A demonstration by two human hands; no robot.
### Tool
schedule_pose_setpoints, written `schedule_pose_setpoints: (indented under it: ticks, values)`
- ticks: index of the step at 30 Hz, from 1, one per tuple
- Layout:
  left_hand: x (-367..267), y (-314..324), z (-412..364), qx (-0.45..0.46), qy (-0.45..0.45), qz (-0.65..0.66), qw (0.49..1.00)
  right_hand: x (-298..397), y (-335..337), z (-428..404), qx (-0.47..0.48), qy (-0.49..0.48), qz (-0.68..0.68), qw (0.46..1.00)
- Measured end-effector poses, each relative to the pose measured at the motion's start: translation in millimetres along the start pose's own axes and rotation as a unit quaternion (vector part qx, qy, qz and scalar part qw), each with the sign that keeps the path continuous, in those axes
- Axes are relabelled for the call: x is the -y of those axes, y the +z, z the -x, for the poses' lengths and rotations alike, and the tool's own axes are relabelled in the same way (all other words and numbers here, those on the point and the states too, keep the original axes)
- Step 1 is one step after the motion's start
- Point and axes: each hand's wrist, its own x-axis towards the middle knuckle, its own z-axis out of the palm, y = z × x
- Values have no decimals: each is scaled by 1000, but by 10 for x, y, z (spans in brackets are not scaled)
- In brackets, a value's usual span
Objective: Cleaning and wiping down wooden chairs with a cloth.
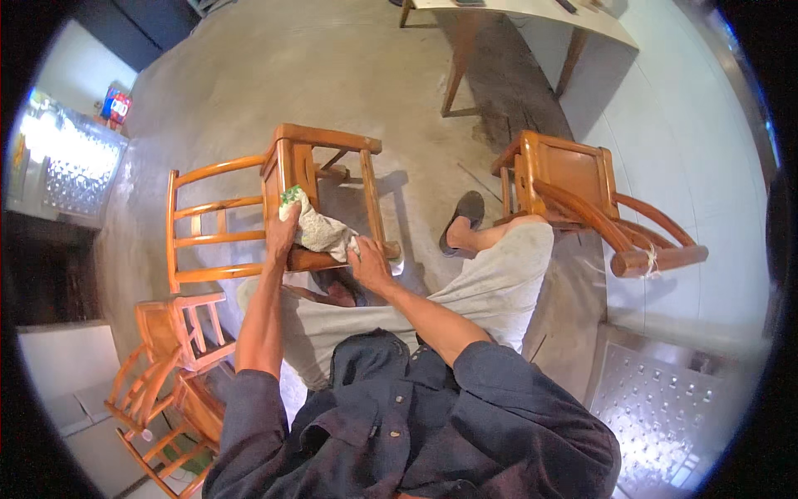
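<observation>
A small wooden chair [283, 168] lies tipped over in front of my knees, its slatted back to the left and its legs to the right. A whitish cloth [321, 226] with a green patterned corner stretches across its near leg. One end is gripped in my left hand [283, 231], by the edge of the seat. My right hand [370, 264] pinches the other end farther along the leg, close to its foot. The cloth hides part of the seat's underside and the leg.
Another wooden chair [570, 168] stands to the right beside my knee, string tied round its top rail. Several more chairs [159, 327] crowd the lower left. A table [523, 7] with wooden legs is at the far right, along a pale wall [679, 156]. Concrete floor [237, 81] spreads ahead.
</observation>
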Motion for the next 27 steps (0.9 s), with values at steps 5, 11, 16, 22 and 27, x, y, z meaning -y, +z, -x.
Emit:
schedule_pose_setpoints:
  ticks: [5, 11, 16, 22, 27]
  values:
    - [27, -27, -60, -10, -36, -46, 998, -7, -48, -109, 77, 12, 11, 997]
    - [501, -321, -181, -12, -41, -27, 999, 224, -108, -163, 181, -53, 63, 980]
    - [322, -166, -231, 35, -28, -28, 999, 33, -161, -198, 171, -106, 151, 968]
    - [470, -26, -305, -4, 12, -46, 999, -29, -334, -205, 189, -168, 155, 955]
    - [602, 170, -331, 49, -20, 99, 994, 15, -403, -59, 178, -135, 165, 961]
